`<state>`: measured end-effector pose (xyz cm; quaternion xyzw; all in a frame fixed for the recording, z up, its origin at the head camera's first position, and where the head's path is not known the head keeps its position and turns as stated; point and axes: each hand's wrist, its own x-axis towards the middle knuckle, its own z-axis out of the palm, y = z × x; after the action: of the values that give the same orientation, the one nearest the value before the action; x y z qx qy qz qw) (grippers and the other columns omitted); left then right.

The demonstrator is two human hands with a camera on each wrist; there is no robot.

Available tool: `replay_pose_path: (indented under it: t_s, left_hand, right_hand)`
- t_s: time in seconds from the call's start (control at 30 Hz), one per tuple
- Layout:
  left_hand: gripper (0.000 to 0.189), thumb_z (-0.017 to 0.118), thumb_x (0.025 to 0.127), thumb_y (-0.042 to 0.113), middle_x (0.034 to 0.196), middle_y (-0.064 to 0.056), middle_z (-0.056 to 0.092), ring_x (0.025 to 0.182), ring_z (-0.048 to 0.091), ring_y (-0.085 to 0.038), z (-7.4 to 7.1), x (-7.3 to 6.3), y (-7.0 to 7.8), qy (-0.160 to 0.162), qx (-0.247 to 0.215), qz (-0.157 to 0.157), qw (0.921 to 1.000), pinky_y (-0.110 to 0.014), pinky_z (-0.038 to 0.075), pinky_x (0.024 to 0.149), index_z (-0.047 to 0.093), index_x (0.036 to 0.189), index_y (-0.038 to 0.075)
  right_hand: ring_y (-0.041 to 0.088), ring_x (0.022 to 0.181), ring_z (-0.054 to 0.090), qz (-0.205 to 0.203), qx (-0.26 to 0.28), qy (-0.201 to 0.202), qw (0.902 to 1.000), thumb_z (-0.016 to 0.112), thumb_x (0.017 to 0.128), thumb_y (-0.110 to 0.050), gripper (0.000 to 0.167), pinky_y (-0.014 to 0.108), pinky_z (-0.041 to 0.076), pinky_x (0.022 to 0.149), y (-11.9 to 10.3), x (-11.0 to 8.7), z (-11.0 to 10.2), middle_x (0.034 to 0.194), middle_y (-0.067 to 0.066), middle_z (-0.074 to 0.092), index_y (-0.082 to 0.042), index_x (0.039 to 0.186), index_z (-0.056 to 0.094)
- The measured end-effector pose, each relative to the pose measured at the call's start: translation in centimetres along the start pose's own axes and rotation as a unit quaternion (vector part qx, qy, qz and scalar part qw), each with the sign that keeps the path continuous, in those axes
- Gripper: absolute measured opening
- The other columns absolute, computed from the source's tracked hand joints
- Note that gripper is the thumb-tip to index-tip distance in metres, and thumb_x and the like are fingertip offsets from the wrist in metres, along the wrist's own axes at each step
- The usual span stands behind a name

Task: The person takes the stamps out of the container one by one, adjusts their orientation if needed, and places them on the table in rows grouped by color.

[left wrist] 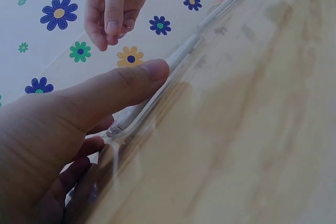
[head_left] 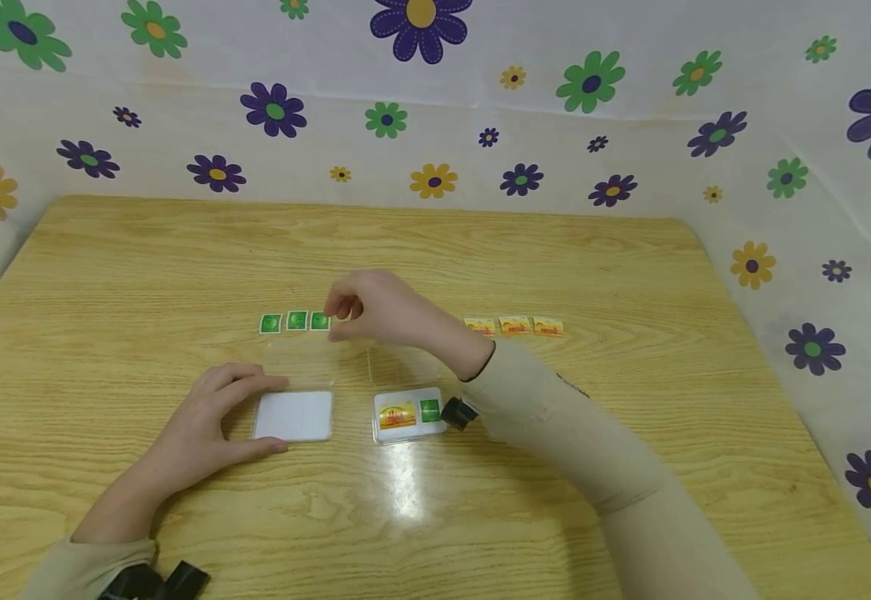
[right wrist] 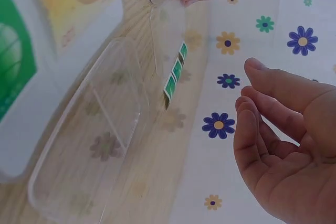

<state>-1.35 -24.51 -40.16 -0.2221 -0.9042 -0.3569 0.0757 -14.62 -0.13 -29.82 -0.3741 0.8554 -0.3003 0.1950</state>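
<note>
1. I am watching the right hand (head_left: 378, 308), which is hovering above the wooden table (head_left: 630, 492). Its fingers are bending loosely, the thumb is standing a little apart from the index finger, and I am seeing nothing between them.

2. The three green stamp-like stickers (head_left: 297, 320) are lying to the left of these fingertips, and the long axis of their row is running from left to right. The rightmost green sticker (head_left: 318, 322) is lying closest, and the right hand is standing nearer to it than the left hand (head_left: 198, 427).

3. In the head view the fingertips are almost meeting this sticker's edge, so I am not able to tell if they are touching.

4. The left hand is holding the white-lined case (head_left: 296, 417) across its short side, thumb on the near edge, other fingers on the far side.

5. One clear cover (head_left: 300, 364) is lying between this case and the green row; another clear cover (head_left: 403, 365) is lying behind the second case (head_left: 405, 397), which is bearing one orange and one green sticker.

6. Three orange stickers (head_left: 514, 325) are lying beyond the right wrist.
</note>
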Motion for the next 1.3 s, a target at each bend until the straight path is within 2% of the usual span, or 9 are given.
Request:
replay_pose_path:
  t_s: [0.17, 0.43, 0.6, 0.8, 1.07, 1.2, 1.3]
  left_hand:
    - [0.067, 0.092, 0.059, 0.026, 0.119, 0.005, 0.052, 0.112, 0.042, -0.016, 0.0, 0.0, 0.2, 0.003, -0.001, -0.003, 1.0000, -0.035, 0.032, 0.091, 0.065, 0.119, 0.021]
    - [0.068, 0.093, 0.058, 0.025, 0.118, 0.005, 0.051, 0.110, 0.043, -0.014, 0.0, 0.0, 0.1, 0.004, -0.003, -0.001, 1.0000, -0.028, 0.031, 0.091, 0.065, 0.119, 0.021]
    - [0.068, 0.092, 0.059, 0.025, 0.119, 0.005, 0.050, 0.110, 0.042, -0.012, -0.1, 0.0, 0.2, 0.003, -0.017, -0.011, 0.9998, -0.020, 0.029, 0.092, 0.064, 0.121, 0.020]
    - [0.068, 0.091, 0.062, 0.025, 0.121, 0.005, 0.048, 0.111, 0.041, -0.012, -0.4, 0.3, 0.8, 0.001, -0.035, -0.031, 0.9989, -0.013, 0.025, 0.095, 0.062, 0.123, 0.017]
    - [0.077, 0.090, 0.062, 0.021, 0.132, -0.004, 0.045, 0.120, 0.039, -0.023, -0.8, 0.6, 2.0, 0.022, -0.031, -0.041, 0.9984, -0.021, 0.026, 0.099, 0.056, 0.131, 0.012]
    - [0.078, 0.089, 0.064, 0.019, 0.133, -0.004, 0.045, 0.122, 0.039, -0.023, -0.7, 1.1, 3.3, 0.022, -0.042, -0.045, 0.9978, -0.023, 0.027, 0.100, 0.053, 0.133, 0.009]
    - [0.077, 0.088, 0.067, 0.019, 0.132, -0.004, 0.045, 0.121, 0.040, -0.022, -0.2, 1.6, 4.5, 0.018, -0.050, -0.047, 0.9975, -0.029, 0.031, 0.098, 0.052, 0.133, 0.007]
  right_hand:
    - [0.013, 0.083, 0.057, 0.007, 0.007, 0.014, 0.9999, 0.074, 0.084, -0.017, 0.022, 0.021, 0.046, 0.073, 0.6, -1.3, -0.3, 0.095, 0.005, 0.066, -0.004, 0.101, 0.068]
    - [0.013, 0.083, 0.058, 0.022, 0.020, 0.025, 0.9993, 0.075, 0.083, -0.016, 0.023, 0.022, 0.048, 0.074, 1.8, -3.3, -0.9, 0.098, 0.007, 0.067, -0.004, 0.101, 0.069]
    - [0.013, 0.082, 0.058, 0.030, 0.022, 0.025, 0.9990, 0.075, 0.084, -0.016, 0.022, 0.023, 0.049, 0.074, 2.6, -4.5, -1.0, 0.097, 0.008, 0.067, -0.003, 0.101, 0.069]
    - [0.013, 0.080, 0.058, 0.041, 0.020, 0.028, 0.9986, 0.075, 0.084, -0.016, 0.020, 0.024, 0.049, 0.074, 3.7, -6.1, -0.8, 0.091, 0.002, 0.065, -0.004, 0.100, 0.069]
    - [0.014, 0.079, 0.057, 0.049, 0.036, 0.042, 0.9972, 0.076, 0.082, -0.014, 0.021, 0.026, 0.050, 0.072, 4.6, -8.0, -0.6, 0.089, 0.002, 0.065, -0.003, 0.099, 0.070]
    - [0.013, 0.079, 0.057, 0.051, 0.040, 0.040, 0.9971, 0.075, 0.083, -0.015, 0.021, 0.026, 0.051, 0.072, 4.8, -8.8, -0.5, 0.090, 0.002, 0.064, -0.004, 0.100, 0.069]
    - [0.013, 0.078, 0.057, 0.057, 0.040, 0.041, 0.9968, 0.075, 0.083, -0.015, 0.022, 0.026, 0.051, 0.072, 4.9, -9.2, -0.4, 0.089, 0.000, 0.063, -0.004, 0.101, 0.069]
